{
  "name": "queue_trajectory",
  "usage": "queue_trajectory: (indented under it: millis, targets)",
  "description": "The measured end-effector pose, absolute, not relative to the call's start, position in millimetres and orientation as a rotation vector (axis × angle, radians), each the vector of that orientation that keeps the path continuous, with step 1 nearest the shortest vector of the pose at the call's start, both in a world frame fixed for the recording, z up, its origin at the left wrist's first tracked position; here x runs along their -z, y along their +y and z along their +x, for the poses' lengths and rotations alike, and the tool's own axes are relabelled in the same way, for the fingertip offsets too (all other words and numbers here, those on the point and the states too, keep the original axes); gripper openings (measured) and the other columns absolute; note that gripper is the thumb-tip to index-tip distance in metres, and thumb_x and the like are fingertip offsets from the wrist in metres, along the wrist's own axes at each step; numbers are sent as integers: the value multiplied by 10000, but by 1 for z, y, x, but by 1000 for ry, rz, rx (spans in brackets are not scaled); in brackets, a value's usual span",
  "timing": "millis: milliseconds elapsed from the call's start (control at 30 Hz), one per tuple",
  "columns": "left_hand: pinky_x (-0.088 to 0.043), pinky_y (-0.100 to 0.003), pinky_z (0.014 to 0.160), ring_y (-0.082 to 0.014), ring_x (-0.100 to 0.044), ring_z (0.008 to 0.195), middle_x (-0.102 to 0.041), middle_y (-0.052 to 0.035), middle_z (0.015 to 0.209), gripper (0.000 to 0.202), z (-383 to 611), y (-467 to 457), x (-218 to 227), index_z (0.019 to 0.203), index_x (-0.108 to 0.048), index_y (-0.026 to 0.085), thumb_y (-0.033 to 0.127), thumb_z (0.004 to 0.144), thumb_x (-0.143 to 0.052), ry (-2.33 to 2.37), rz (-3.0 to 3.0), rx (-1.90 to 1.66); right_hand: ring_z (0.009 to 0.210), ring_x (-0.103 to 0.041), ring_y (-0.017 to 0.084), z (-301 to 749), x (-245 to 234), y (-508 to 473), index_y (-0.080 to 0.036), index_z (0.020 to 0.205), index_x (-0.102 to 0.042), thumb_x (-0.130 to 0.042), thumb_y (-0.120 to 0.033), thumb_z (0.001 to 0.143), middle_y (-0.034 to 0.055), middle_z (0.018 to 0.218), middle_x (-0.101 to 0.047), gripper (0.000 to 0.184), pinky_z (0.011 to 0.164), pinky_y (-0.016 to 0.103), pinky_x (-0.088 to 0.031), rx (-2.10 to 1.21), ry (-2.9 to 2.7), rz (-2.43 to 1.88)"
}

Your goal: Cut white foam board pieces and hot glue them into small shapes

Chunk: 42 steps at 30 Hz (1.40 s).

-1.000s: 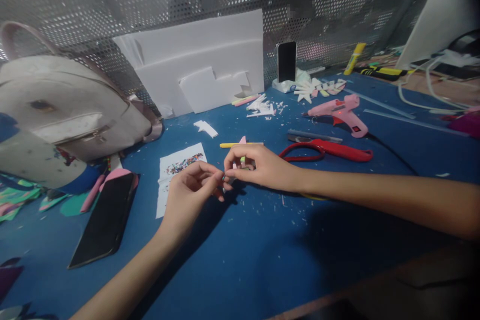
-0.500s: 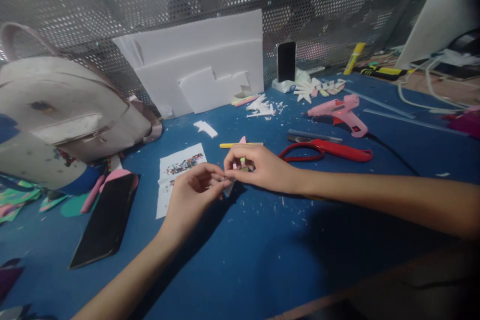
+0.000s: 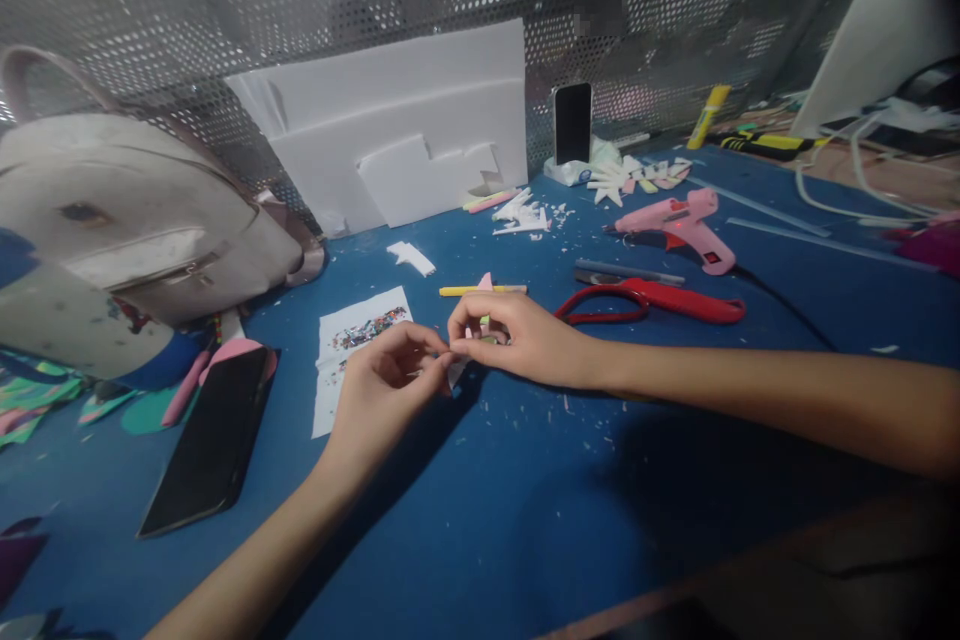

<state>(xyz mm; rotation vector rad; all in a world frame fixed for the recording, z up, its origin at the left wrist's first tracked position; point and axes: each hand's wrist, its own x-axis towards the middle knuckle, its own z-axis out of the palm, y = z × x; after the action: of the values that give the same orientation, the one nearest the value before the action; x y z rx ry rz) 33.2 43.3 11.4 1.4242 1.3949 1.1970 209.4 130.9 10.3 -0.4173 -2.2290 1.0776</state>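
Note:
My left hand (image 3: 390,370) and my right hand (image 3: 517,332) meet fingertip to fingertip over the blue table (image 3: 495,510). Both are closed in a pinch. A small pale piece (image 3: 456,372) shows just under the fingertips; what it is I cannot make out, and my fingers hide most of it. Behind my right hand, small pink and green bits peek out, along with a yellow pen (image 3: 457,291). Beside my left hand lies a white paper sheet (image 3: 327,400) strewn with colourful glitter flakes. Red-handled scissors (image 3: 694,303) rest to the right of my right hand.
A pink glue gun (image 3: 675,220) lies at the right, its cord trailing. A black phone (image 3: 214,445) and a pale backpack (image 3: 150,220) are at the left. White boards (image 3: 450,70) lean against the perforated metal wall, near an upright phone (image 3: 573,125) and foam scraps (image 3: 517,212).
Both hands stay nearly in place, pinched together. The pale piece beneath the fingertips has shifted slightly and shows less than before.

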Motion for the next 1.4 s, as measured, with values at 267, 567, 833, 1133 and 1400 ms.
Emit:
queue_trajectory:
  millis: [267,567,833,1133,1400]
  targets:
    - [-449,-180,597,-80,-566,654,-595,22,755,68,34,44,-12,820,-600,183,206,853,-655,1334,1439,-1191,747,-507,122,209,-11,129,-165,859,-583,-557,-183,904,12,870,-596,55,692,262,-388,-1020,-2243,-414]
    - [-429,-213,638,-103,-578,724,-647,2,810,47,30,44,-8,884,-661,203,224,842,-670,1415,1530,-1128,754,-522,126,208,-9,129,-164,855,-582,-550,-235,927,15,866,-610,106,718,271,-393,-951,-2226,-403]
    - [-408,-201,615,-84,-539,671,-620,20,749,115,32,45,-9,839,-650,199,288,901,-614,1409,1581,-1114,766,-521,126,208,-9,128,-168,843,-577,-567,-236,922,11,860,-612,105,727,269,-388,-905,-2241,-408]
    - [-336,-228,580,-90,-436,633,-492,35,703,215,32,44,-11,835,-589,192,357,955,-520,1382,1618,-1092,772,-520,122,209,-9,126,-171,855,-576,-577,-213,913,4,867,-599,72,741,271,-391,-878,-2242,-423]
    - [-296,-238,559,-93,-389,617,-445,38,706,204,32,43,-10,830,-547,192,337,967,-505,1300,1543,-1090,783,-530,130,208,-8,126,-176,867,-572,-566,-217,922,9,880,-606,69,722,266,-395,-843,-2244,-411]
